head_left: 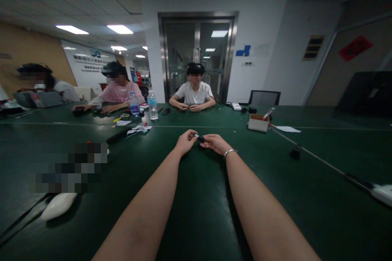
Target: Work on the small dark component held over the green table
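Note:
Just above the green table (196,195), my left hand (186,142) and my right hand (217,143) meet over a small black object with a silvery end (200,138). The fingers of my left hand pinch its silvery end. On the other side, my right thumb and fingertips close on the black part. It is too small to name its kind for certain. A silver bracelet (230,153) circles my right wrist.
A small box with a pen (258,123) stands at the right, near a cable and a white power strip (382,193). Water bottles (152,106) and paper scraps (139,129) are at the left. A white computer mouse (59,206) lies nearer. Several people sit across the table.

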Demonstrator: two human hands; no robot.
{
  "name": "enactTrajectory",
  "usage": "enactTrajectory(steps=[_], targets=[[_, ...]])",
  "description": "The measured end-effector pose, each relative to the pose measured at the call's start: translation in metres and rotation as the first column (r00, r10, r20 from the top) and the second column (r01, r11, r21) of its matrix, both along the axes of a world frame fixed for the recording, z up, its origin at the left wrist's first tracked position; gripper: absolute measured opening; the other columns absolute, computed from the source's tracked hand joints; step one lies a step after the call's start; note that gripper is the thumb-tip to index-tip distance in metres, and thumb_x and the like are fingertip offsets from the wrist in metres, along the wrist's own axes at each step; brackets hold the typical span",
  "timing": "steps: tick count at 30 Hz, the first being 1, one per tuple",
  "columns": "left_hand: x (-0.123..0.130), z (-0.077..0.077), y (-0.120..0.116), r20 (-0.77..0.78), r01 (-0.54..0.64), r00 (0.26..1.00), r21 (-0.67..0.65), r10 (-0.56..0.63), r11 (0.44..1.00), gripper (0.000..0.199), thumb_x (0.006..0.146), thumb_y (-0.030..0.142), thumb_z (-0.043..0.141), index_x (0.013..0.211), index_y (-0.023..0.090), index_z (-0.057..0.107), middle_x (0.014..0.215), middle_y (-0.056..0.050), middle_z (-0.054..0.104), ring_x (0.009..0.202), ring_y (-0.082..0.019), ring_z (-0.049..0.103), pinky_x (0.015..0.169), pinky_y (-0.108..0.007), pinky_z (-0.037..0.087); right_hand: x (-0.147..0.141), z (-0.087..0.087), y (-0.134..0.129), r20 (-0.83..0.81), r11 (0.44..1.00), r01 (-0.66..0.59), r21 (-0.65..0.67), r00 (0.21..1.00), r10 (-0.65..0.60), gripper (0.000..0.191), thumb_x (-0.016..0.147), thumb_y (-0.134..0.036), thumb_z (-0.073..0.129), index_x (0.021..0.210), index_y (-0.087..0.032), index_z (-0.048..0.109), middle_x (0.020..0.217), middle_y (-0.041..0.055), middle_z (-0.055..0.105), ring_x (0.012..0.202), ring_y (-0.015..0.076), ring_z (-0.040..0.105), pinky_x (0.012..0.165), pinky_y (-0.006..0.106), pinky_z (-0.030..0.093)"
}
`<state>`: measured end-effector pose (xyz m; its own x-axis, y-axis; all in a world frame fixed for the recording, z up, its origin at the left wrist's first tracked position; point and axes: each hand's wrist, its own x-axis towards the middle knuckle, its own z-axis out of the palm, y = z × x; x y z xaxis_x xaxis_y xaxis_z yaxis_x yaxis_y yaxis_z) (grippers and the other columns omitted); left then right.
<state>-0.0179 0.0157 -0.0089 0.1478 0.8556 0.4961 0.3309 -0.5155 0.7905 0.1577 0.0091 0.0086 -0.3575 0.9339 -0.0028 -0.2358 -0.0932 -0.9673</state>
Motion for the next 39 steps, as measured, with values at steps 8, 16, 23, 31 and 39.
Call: enactTrajectory(steps=[8,16,23,31,39], targets=[[-0.003,0.000,0.003,-0.108,-0.055,0.993,-0.093,0.044,0.994,0.017,0.079,0.029,0.053,0.088,0.017,0.062,0.066,-0.001,0.063,0.062,-0.012,0.059,0.061,-0.023,0.044,0.001,-0.002,0.000,0.000,1.000,0.014,-0.006,1.000,-0.014,0.007,0.081,-0.001,0.056,0.087,-0.004,0.061,0.074,0.0107,0.067,0.059,0.0136,0.067,0.063,0.022,0.057],[-0.002,0.004,-0.002,-0.171,-0.097,0.983,-0.139,0.072,0.986,0.021,0.080,0.033,0.049,0.085,0.016,0.062,0.063,0.000,0.060,0.058,-0.012,0.056,0.058,-0.023,0.043,0.002,-0.001,-0.001,0.009,1.000,0.010,0.003,1.000,-0.010,0.011,0.078,-0.001,0.061,0.087,-0.006,0.063,0.080,0.0106,0.068,0.061,0.0135,0.068,0.063,0.022,0.059],[-0.001,0.011,-0.011,-0.253,-0.173,0.957,-0.115,0.139,0.978,0.024,0.082,0.036,0.048,0.084,0.018,0.062,0.064,0.000,0.062,0.058,-0.011,0.055,0.060,-0.023,0.041,0.002,-0.002,0.001,0.010,1.000,0.014,0.003,1.000,-0.014,0.011,0.077,-0.003,0.063,0.088,-0.005,0.063,0.082,0.0120,0.068,0.061,0.0136,0.067,0.063,0.023,0.059],[0.000,0.010,-0.008,-0.338,-0.200,0.929,-0.111,0.152,0.974,0.024,0.084,0.036,0.044,0.085,0.019,0.061,0.065,0.000,0.060,0.060,-0.013,0.053,0.059,-0.023,0.038,0.001,-0.002,0.000,0.014,1.000,0.013,0.013,1.000,-0.013,0.011,0.078,0.001,0.058,0.087,-0.005,0.063,0.078,0.0096,0.068,0.059,0.0135,0.067,0.062,0.022,0.058],[0.002,0.014,-0.014,-0.392,-0.230,0.902,-0.091,0.178,0.969,0.031,0.087,0.041,0.037,0.081,0.020,0.060,0.075,-0.003,0.062,0.066,-0.015,0.053,0.059,-0.024,0.035,0.001,-0.003,0.000,0.011,0.999,-0.004,0.035,1.000,0.004,0.013,0.076,0.000,0.062,0.087,-0.006,0.065,0.083,0.0101,0.068,0.060,0.0124,0.067,0.065,0.024,0.059]])
